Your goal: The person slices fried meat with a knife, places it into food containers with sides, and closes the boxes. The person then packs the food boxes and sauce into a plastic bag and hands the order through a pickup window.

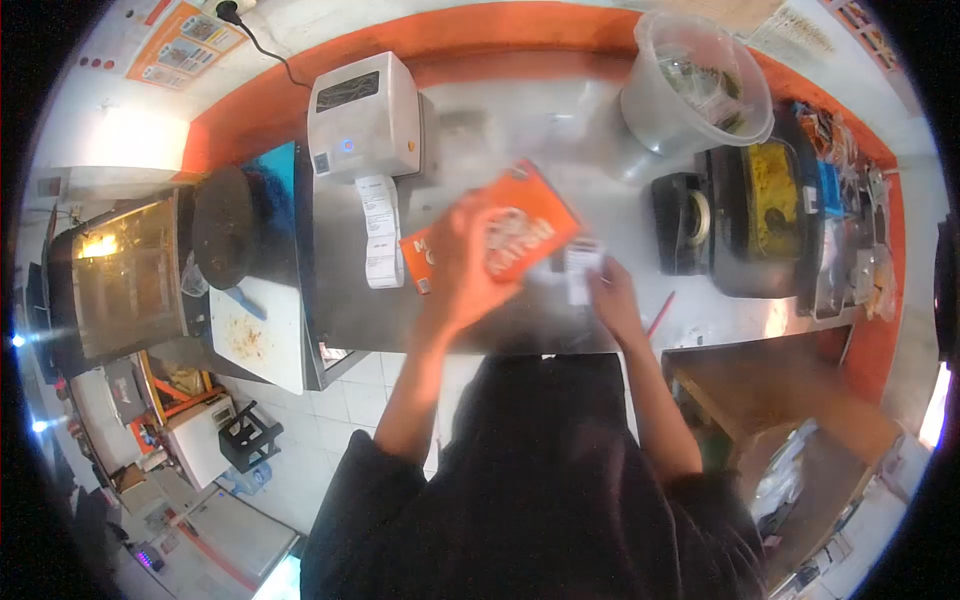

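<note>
An orange printed box (538,212), smeared by motion, is held up over the steel counter, with my left hand (463,258) closed around its near side. Lettering on its face reads partly as "KATSU". Beside the box, my right hand (613,298) pinches a small white printed slip (579,275) that looks like a receipt. Whether the slip touches the box I cannot tell. To the left, a long printed paper strip (381,235) hangs out of a white label printer (365,118) onto the counter.
A clear plastic tub (640,90) with packets stands at the back right. A black tape dispenser (680,245) and a dark bin with yellow contents (775,200) sit right. A red pen (660,313) lies near the front edge. A white cutting board (270,340) is at left.
</note>
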{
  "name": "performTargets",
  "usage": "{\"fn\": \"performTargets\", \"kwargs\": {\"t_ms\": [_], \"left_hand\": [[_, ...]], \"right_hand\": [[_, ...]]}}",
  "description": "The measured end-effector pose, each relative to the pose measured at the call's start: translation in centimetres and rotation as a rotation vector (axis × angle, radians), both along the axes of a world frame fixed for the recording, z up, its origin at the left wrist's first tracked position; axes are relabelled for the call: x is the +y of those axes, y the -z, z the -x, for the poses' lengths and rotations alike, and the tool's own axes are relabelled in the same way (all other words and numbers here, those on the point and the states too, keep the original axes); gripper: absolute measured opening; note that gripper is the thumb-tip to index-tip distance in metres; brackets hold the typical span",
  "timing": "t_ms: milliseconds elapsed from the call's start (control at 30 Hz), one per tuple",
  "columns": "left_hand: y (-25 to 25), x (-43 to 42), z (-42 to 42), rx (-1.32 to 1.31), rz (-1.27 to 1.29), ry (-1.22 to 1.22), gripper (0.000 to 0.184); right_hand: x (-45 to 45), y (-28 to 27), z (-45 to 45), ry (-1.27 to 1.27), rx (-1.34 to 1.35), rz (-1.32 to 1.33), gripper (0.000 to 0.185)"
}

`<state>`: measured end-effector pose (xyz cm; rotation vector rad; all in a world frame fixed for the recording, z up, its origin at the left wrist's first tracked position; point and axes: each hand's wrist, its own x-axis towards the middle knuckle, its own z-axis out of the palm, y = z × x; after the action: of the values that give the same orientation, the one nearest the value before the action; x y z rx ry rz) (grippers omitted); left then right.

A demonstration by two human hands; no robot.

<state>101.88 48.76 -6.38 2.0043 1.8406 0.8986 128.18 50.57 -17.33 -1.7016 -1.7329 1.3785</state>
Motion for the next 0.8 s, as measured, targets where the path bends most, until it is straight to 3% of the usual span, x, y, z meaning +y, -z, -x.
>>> {"fn": "performTargets", "kwargs": {"t_ms": [33, 100, 133, 233, 300, 367, 433, 567, 633, 667, 733, 800], "left_hand": [[-1.4, -1.0, 1.7, 0.018, -0.031, -0.08, 0.084], [-3.5, -1.9, 4.3, -0.012, 0.055, -0.22, 0.085], [-3.9, -2.2, 5.7, 0.113, 0.043, -0.241, 0.087], [-3.5, -2.7, 7.5, 0.102, 0.119, -0.268, 0.086], [-1.8, -2.7, 7.6, 0.027, 0.098, -0.239, 0.086], [1.3, -2.8, 7.6, 0.129, 0.159, -0.142, 0.092], [4.2, -3.2, 7.5, 0.106, 0.211, -0.097, 0.091], [5.9, -3.8, 7.8, 0.235, 0.362, -0.068, 0.09], [3.6, -4.7, 7.6, 0.144, 0.271, -0.149, 0.068], [4.4, -5.6, 7.7, 0.145, 0.262, -0.147, 0.068], [8.1, -8.4, 7.9, -0.286, 0.126, -0.54, 0.059], [11.1, -9.6, 7.6, -0.892, 0.23, -0.74, 0.046]], "right_hand": [[-0.2, 1.4, 3.1, 0.052, 0.357, -0.065, 0.024], [0.2, 4.8, 8.5, -0.098, 0.237, -0.186, 0.02], [0.5, 0.9, 11.0, -0.117, 0.258, -0.066, 0.022], [-0.7, 3.6, 15.5, -0.008, 0.112, -0.194, 0.026], [-1.2, 3.0, 15.8, -0.006, 0.08, -0.265, 0.028], [-1.1, 1.7, 15.4, -0.012, 0.036, -0.332, 0.03], [-1.4, 1.0, 14.1, -0.174, -0.085, -0.256, 0.034], [-1.8, 1.6, 10.1, -0.206, -0.045, -0.205, 0.033], [-1.8, 1.7, 9.4, 0.068, 0.082, 0.061, 0.035], [-1.0, 2.2, 9.6, 0.07, 0.083, 0.052, 0.035], [1.2, 3.8, 10.3, 0.001, 0.194, 0.008, 0.044], [3.2, 2.8, 12.4, -0.053, 0.26, 0.133, 0.049]]}}
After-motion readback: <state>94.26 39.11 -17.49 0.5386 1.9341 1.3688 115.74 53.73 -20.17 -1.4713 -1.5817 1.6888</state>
